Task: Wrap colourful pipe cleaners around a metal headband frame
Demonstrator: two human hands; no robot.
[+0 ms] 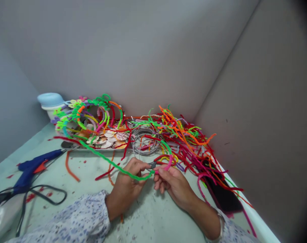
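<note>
My left hand (133,179) pinches a long green pipe cleaner (105,160), whose free length stretches out to the upper left and ends near a red piece. My right hand (172,184) has thumb and fingers closed on the pink section of a curved, fuzzy-covered band (170,162). Higher up, that band turns green. The green strand meets the pink section between my fingertips. Just behind the fingertips lies a red-and-yellow-handled cutting tool (163,158), partly hidden by my hands.
A tray (92,151) holds seashells (109,138) and finished fuzzy hoops (92,108). Coiled wire (145,140) sits beside it. A pipe-cleaner heap (183,135) partly covers a dark phone (226,197). At left are a blue glue gun (35,167) and a blue-lidded container (50,101).
</note>
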